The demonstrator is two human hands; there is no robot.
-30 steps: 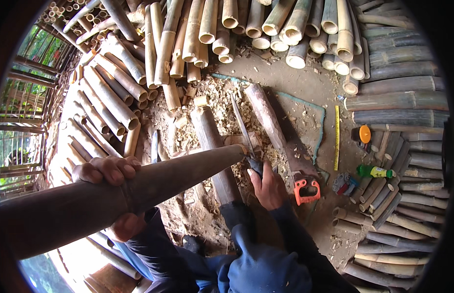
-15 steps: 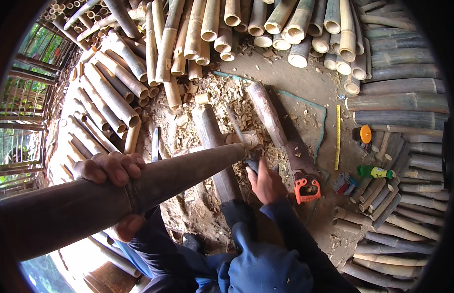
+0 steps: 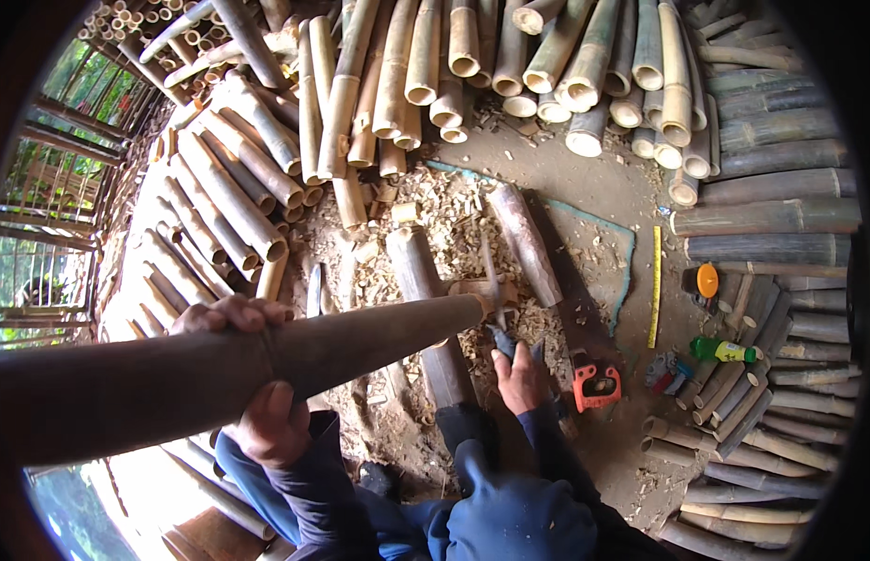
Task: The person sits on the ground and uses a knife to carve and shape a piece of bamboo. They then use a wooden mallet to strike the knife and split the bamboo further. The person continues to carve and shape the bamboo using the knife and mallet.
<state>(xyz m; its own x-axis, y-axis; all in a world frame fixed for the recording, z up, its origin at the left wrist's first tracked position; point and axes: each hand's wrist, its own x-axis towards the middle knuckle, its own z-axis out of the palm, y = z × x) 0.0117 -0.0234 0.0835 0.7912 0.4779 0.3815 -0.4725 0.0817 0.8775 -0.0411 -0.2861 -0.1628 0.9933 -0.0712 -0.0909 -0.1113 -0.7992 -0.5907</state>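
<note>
My left hand (image 3: pixel 274 425) is wrapped round a thick dark bamboo pole (image 3: pixel 369 346), thumb on the near side and fingers over the far side. The pole slants from the left edge to the middle, its pale cut end pointing right. My right hand (image 3: pixel 521 379) is closed round the dark handle of a long knife (image 3: pixel 492 271). Its narrow blade points away from me and stands against or just beside the pole's cut end; contact cannot be made out. Beneath the pole, another bamboo length (image 3: pixel 418 266) lies lengthwise, its near part running toward my lap.
Wood shavings (image 3: pixel 444 201) cover the ground ahead. A handsaw (image 3: pixel 596 385) with an orange handle lies right of my right hand, near a thick log (image 3: pixel 527 245). Farther right are a yellow measuring strip (image 3: pixel 655 285) and a green bottle (image 3: pixel 723 350). Stacked bamboo (image 3: pixel 239 159) surrounds the area.
The pole lies a little flatter, and my left thumb shows more on its near side. The knife blade has swung to a more upright angle at the pole's end. The whole view has shifted slightly.
</note>
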